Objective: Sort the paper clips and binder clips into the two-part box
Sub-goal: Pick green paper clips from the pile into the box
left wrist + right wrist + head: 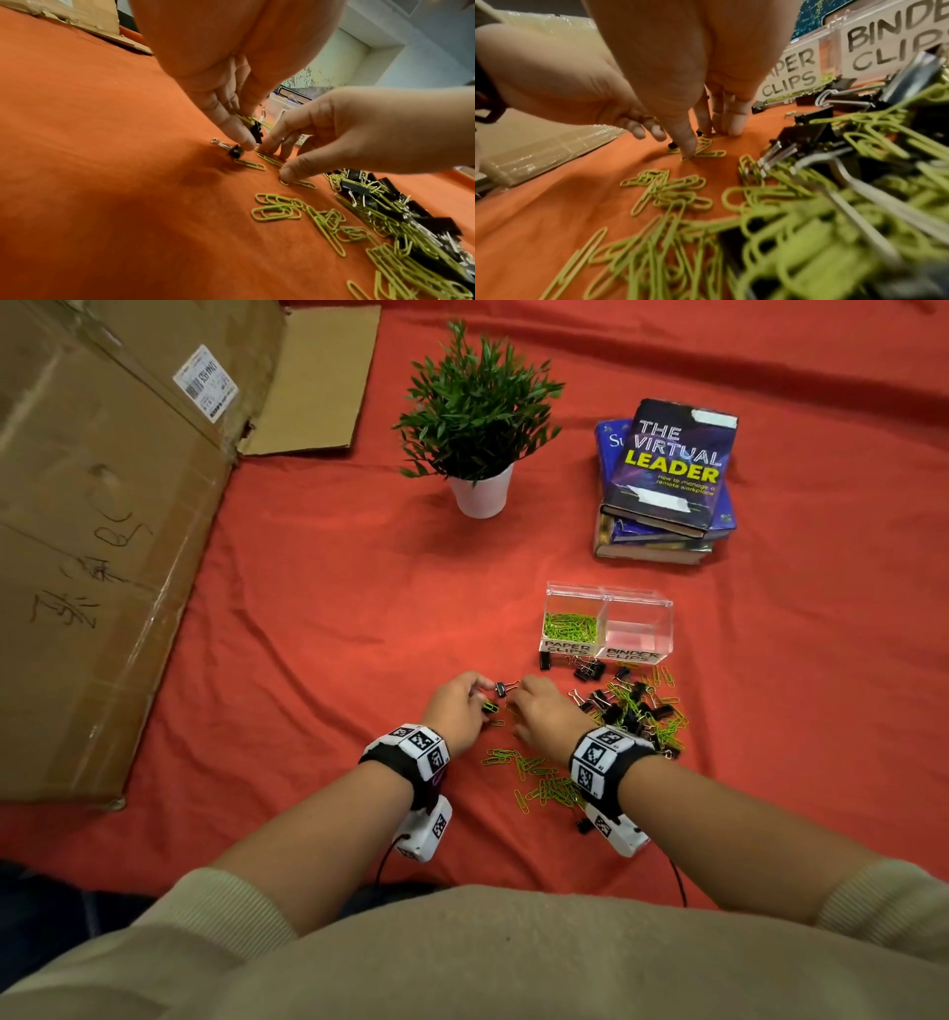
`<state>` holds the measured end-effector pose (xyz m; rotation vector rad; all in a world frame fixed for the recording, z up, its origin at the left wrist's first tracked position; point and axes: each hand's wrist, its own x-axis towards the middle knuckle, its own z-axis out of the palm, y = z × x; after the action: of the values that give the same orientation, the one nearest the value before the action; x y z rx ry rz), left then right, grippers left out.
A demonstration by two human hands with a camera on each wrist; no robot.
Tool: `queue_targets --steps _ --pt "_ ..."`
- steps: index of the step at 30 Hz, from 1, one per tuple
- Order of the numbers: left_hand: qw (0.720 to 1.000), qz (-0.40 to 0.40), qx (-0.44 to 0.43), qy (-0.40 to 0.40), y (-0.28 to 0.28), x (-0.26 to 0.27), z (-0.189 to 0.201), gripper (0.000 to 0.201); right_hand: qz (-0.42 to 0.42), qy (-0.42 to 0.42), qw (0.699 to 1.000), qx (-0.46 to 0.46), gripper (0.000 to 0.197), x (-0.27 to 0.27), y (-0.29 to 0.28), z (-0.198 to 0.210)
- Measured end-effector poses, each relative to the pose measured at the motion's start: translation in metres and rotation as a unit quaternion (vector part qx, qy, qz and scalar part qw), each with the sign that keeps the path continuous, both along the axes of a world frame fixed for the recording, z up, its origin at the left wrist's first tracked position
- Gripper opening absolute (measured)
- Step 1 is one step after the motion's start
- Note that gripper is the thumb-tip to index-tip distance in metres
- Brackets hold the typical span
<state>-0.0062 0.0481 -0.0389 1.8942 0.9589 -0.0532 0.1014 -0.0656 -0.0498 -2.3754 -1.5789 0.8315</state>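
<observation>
My left hand (470, 698) pinches green paper clips (244, 118) together with a small black binder clip (257, 131) just above the red cloth. Another binder clip (500, 689) lies on the cloth between my hands. My right hand (529, 703) presses its straight fingertips (270, 146) and thumb (686, 142) onto loose paper clips (706, 153) on the cloth. The clear two-part box (663, 629) stands behind; its PAPER CLIPS half (570, 625) holds green clips, and its BINDER CLIPS half (639, 629) looks empty. A mixed pile (637, 708) lies to the right.
More paper clips (539, 778) are scattered in front of my wrists. A large flattened cardboard box (102, 531) covers the left side. A potted plant (480, 428) and a stack of books (667, 480) stand behind the clip box.
</observation>
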Motion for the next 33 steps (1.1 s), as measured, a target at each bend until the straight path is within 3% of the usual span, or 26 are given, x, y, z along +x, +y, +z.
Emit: queue_targets --steps 4,11,15,18,20,22,24,25,26,28,31,33 --pt "1.000 0.016 -0.025 -0.005 0.000 -0.001 -0.003 0.023 -0.003 0.009 1.000 0.005 0.021 -0.004 -0.005 -0.004" --pt "1.000 0.021 -0.015 0.014 0.000 0.000 0.003 0.029 -0.051 0.020 0.998 -0.007 0.030 -0.014 -0.015 -0.008" --pt "0.995 0.059 -0.084 0.011 -0.001 0.003 0.003 0.039 -0.043 0.020 0.999 -0.010 0.027 -0.017 -0.020 -0.004" --pt "0.980 0.089 -0.177 -0.018 -0.002 0.006 0.008 0.039 -0.104 0.082 0.991 -0.001 0.020 -0.010 -0.023 0.008" --pt "0.970 0.108 -0.216 -0.025 -0.002 0.008 0.014 0.034 -0.191 0.186 0.964 -0.012 0.014 -0.001 -0.024 0.020" --pt "0.968 0.106 -0.226 -0.011 -0.002 0.011 0.016 0.032 -0.274 0.326 0.905 -0.005 0.011 0.009 -0.027 0.030" --pt "0.985 0.051 -0.159 0.034 -0.003 0.013 0.014 0.033 -0.339 0.432 0.835 0.026 0.012 0.018 -0.032 0.037" --pt "0.994 0.003 -0.094 0.061 -0.004 0.013 0.012 0.032 -0.353 0.449 0.821 0.034 0.013 0.020 -0.035 0.039" --pt "0.995 -0.047 -0.019 0.082 -0.005 0.012 0.009 0.028 -0.351 0.439 0.826 0.027 0.013 0.021 -0.036 0.039" --pt "0.979 -0.139 0.091 0.119 -0.007 0.006 0.006 0.013 -0.309 0.353 0.883 -0.007 0.019 0.020 -0.036 0.035" --pt "0.946 -0.237 0.163 0.148 -0.010 -0.004 0.000 0.038 -0.188 0.177 0.965 -0.044 0.035 0.015 -0.027 0.028" --pt "0.942 -0.249 0.174 0.142 -0.013 -0.009 -0.003 0.049 -0.100 0.093 0.989 -0.050 0.035 0.009 -0.023 0.024"
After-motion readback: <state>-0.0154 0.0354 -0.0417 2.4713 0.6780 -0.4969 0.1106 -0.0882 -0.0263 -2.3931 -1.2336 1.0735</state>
